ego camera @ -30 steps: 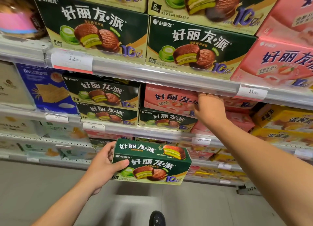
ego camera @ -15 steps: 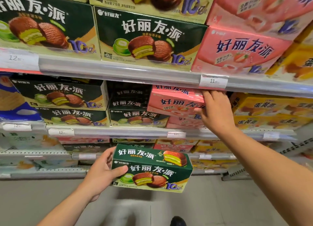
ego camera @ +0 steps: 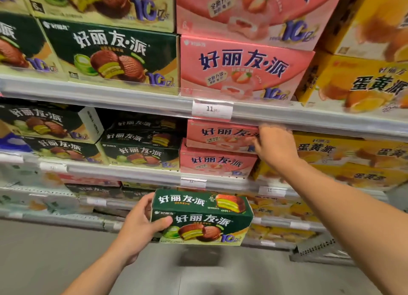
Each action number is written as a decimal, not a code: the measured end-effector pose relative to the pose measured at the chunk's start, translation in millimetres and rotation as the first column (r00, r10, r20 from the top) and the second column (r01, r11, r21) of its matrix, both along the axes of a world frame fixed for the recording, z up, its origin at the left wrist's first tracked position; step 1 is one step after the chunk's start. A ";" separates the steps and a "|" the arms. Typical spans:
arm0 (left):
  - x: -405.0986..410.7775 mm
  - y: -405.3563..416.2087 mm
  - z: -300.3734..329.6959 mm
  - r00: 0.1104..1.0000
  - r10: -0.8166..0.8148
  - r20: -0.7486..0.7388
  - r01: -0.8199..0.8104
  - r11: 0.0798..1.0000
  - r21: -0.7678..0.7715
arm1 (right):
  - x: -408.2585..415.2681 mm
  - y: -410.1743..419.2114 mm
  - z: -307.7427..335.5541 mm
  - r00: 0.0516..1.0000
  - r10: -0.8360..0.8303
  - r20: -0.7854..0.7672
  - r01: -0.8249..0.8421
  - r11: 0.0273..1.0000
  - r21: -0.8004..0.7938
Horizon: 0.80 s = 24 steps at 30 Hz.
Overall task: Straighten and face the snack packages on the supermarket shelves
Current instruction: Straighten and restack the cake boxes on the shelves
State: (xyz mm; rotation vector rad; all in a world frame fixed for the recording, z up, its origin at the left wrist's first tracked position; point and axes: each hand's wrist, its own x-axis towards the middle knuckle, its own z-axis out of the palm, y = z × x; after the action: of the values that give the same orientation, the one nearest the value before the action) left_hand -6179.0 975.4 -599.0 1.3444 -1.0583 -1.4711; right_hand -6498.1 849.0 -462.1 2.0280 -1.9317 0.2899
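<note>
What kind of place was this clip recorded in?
Most likely a supermarket snack aisle: tiered shelves stacked with boxed pies, a price tag on the shelf rail, and more stocked shelves below.

I am standing in front of a tall supermarket rack, with grey metal shelf rails (ego camera: 132,96) running across my view in several tiers. A white price tag (ego camera: 212,109) is sitting in the top rail, and smaller blurred ones are showing lower down. A plain grey floor (ego camera: 55,255) is lying below me, evenly lit without hard shadows.
</note>
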 end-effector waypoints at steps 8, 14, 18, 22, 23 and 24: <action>-16.2 15.8 8.0 0.997 0.072 0.003 -0.072 0.997 -0.009 | 6.4 -6.7 -6.0 0.995 0.095 0.013 -0.095 0.995 0.032; -12.2 30.4 5.3 0.989 0.147 -0.028 -0.147 0.989 -0.006 | 5.5 -11.3 -11.9 0.995 0.068 0.072 -0.075 0.993 0.094; -6.8 35.3 4.1 0.991 0.131 -0.020 -0.131 0.991 0.015 | 7.2 -14.9 -12.0 0.994 0.039 0.099 -0.053 0.989 0.137; -5.3 37.0 5.1 0.992 0.121 -0.022 -0.121 0.993 0.017 | 8.7 -19.4 -12.9 0.994 0.039 0.099 -0.055 0.984 0.169; -5.4 36.2 5.9 0.992 0.124 -0.019 -0.124 0.992 0.018 | 8.6 -20.9 -12.9 0.995 0.037 0.091 -0.053 0.982 0.180; -5.1 35.2 6.5 0.991 0.132 -0.014 -0.131 0.991 0.018 | 8.9 -22.9 -13.2 0.996 0.037 0.082 -0.052 0.979 0.195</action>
State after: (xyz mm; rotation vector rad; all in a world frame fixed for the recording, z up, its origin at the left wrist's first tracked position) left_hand -6184.1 1010.6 -592.5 1.3864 -0.9312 -1.3936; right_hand -6489.2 826.2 -475.2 2.2180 -2.0356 0.1973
